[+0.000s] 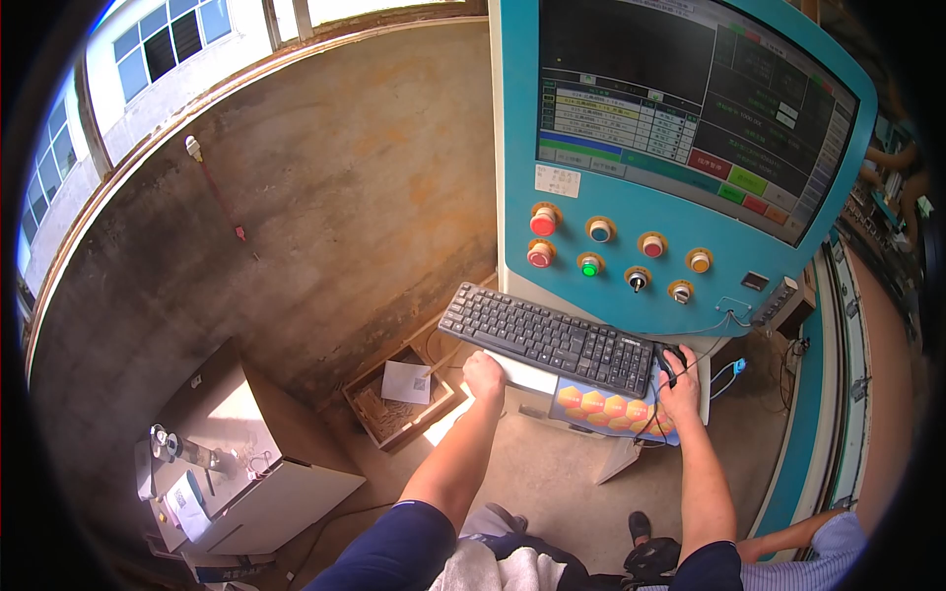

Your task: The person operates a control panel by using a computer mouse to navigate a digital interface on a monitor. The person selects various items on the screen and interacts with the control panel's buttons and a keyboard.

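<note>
My right hand [679, 386] is closed over a black computer mouse [672, 362] at the right end of the shelf. Curled into a fist, my left hand [484, 375] rests at the shelf's left edge, just below the keyboard; whatever its fingers hold, if anything, is hidden. A black keyboard [552, 338] lies slanted across the white pull-out shelf [527, 375]. Under the mouse side sits a mouse pad [611, 406] with an orange and yellow hexagon pattern. Above stands a teal control panel [631, 197] with a lit screen [680, 108] and several coloured buttons.
On the floor at left stand a box-like cabinet [315, 507] with small items on top and a wooden crate [394, 433] holding scraps and paper. A co-worker's arm in a striped sleeve [823, 554] shows at lower right. Cables [734, 320] hang beside the panel; machinery lies beyond.
</note>
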`<state>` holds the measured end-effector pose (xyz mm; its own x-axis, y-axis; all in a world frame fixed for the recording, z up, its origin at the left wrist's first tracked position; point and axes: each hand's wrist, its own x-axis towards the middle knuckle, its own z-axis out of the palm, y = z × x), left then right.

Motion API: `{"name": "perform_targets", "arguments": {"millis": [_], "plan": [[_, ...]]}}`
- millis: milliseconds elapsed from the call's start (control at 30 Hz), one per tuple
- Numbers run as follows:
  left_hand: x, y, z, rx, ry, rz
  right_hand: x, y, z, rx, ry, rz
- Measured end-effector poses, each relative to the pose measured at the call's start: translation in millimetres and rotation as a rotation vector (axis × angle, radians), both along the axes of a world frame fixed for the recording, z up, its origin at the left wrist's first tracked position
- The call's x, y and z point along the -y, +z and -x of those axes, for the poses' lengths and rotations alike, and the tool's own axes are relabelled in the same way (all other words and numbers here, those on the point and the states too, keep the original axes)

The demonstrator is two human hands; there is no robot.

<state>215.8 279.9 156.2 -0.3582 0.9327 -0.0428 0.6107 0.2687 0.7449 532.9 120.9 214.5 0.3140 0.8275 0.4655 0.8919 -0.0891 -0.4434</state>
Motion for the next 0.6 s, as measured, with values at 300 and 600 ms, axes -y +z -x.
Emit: {"name": "perform_targets", "arguments": {"millis": [300, 600], "plan": [[3.6, 5.9, -2.2, -0.063, -0.008, -0.039, -0.1, -2.5, -1.7, -0.007, -0.003, -0.026], [1.9, 1.9, -2.5, -0.111, -0.03, -0.04, 0.0, -3.0, -2.5, -0.013, -0.021, 0.0]]}}
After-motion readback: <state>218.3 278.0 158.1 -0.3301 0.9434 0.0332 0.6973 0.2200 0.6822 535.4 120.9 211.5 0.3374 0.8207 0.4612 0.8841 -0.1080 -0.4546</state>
